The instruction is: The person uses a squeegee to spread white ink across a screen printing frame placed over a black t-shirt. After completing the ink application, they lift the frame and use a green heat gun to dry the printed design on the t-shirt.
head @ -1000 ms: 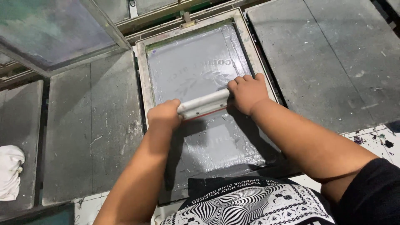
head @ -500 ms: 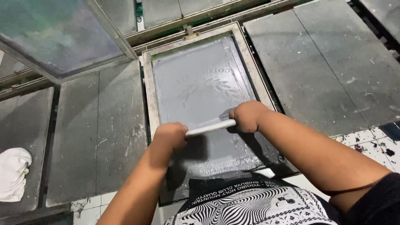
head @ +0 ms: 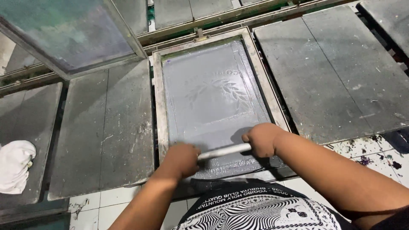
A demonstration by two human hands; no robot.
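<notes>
Both hands, left (head: 181,159) and right (head: 260,139), are closed around the squeegee (head: 223,150) ends, so it presses evenly on the screen (head: 204,93).

One head-worn camera looks steeply down, close over the hands (head: 221,151) and printing screen (head: 213,102).

Both bare forearms reaching forward and converging, elbows out of view below. Left hand (head: 181,159) curled into a fist, knuckles up, fingers wrapped under and hidden, wrist straight with the forearm. Right hand (head: 260,139) likewise closing in a fist, slightly farther forward than the left, thumb side facing the left fingers, wrist bending a little inward. Hands staying apart, a gap showing between the two sets of fingers.
</notes>
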